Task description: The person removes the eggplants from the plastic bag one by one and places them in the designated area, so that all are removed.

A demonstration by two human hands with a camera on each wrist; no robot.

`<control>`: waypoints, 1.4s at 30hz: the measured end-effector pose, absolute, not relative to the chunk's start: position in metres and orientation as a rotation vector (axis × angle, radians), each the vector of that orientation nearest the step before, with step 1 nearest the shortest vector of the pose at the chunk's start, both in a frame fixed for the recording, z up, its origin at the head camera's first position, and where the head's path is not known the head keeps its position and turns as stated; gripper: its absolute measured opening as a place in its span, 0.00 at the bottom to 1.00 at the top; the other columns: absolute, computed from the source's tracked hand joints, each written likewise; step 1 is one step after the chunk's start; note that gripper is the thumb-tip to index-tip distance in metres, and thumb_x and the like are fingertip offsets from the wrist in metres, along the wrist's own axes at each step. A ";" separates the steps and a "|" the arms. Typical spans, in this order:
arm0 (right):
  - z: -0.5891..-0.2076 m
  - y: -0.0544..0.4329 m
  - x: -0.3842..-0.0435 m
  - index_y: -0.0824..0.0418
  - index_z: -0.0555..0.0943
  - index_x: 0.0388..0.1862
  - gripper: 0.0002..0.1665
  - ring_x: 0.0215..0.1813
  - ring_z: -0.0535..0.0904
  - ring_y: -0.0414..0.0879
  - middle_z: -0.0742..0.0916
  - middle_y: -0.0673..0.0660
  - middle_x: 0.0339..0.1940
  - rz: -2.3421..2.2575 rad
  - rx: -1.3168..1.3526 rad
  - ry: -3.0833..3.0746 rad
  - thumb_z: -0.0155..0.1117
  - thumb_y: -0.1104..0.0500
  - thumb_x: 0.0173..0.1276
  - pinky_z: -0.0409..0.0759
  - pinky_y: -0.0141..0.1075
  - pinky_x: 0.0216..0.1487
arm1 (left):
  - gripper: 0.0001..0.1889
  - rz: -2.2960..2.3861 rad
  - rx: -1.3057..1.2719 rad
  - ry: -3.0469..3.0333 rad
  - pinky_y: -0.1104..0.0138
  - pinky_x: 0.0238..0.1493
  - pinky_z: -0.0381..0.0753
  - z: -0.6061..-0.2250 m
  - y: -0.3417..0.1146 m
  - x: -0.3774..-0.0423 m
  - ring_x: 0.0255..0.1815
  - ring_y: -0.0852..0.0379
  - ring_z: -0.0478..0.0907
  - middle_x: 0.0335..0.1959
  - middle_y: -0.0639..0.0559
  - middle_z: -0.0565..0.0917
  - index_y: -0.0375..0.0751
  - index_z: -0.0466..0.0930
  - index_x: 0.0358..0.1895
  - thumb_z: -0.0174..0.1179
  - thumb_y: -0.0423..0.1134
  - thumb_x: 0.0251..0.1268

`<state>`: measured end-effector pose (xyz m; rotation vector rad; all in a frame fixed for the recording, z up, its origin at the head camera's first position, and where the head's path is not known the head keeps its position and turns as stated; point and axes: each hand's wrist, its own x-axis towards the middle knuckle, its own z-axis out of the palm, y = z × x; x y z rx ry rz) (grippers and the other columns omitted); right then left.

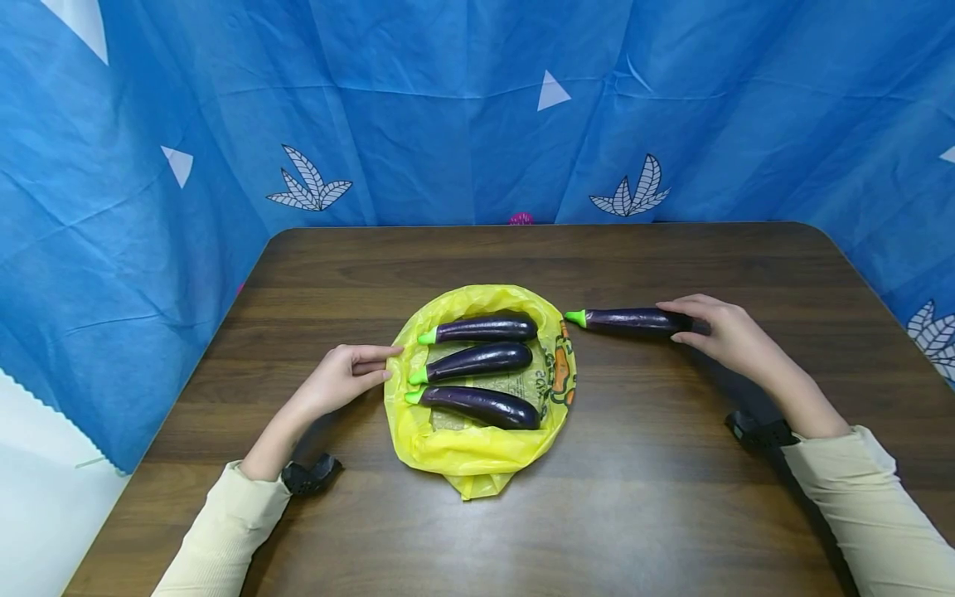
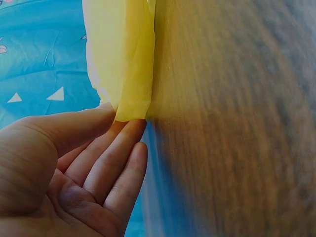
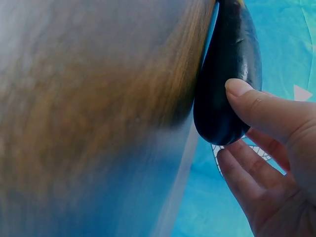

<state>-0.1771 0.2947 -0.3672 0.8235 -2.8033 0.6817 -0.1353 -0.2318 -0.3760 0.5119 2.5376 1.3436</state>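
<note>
A yellow plastic bag [image 1: 477,458] stands on the table with its rim rolled out round and its mouth up. Inside lie three eggplants side by side: a far one [image 1: 488,328], a middle one [image 1: 477,361] and a near one [image 1: 481,405], green stems to the left. My left hand [image 1: 346,377] pinches the left rim of the bag between thumb and fingers; the left wrist view shows the yellow edge [image 2: 133,74] between them. My right hand [image 1: 719,332] grips another eggplant [image 1: 627,321] by its thick end, thumb on the near side. Its green stem points at the bag's right rim.
The brown wooden table [image 1: 634,514] has rounded far corners. Behind it hangs a blue curtain [image 1: 462,116] with white triangles and leaf prints. A black wrist camera [image 1: 312,475] sits on the left wrist, another black camera [image 1: 759,431] on the right.
</note>
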 end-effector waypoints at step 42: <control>-0.336 0.162 -0.130 0.62 0.82 0.51 0.23 0.51 0.78 0.46 0.83 0.52 0.48 1.011 1.108 -2.484 0.72 0.68 0.54 0.78 0.40 0.50 | 0.19 1.358 0.508 2.527 0.65 0.46 0.78 -0.377 -0.233 -0.136 0.52 0.47 0.77 0.56 0.37 0.76 0.29 0.74 0.58 0.59 0.28 0.63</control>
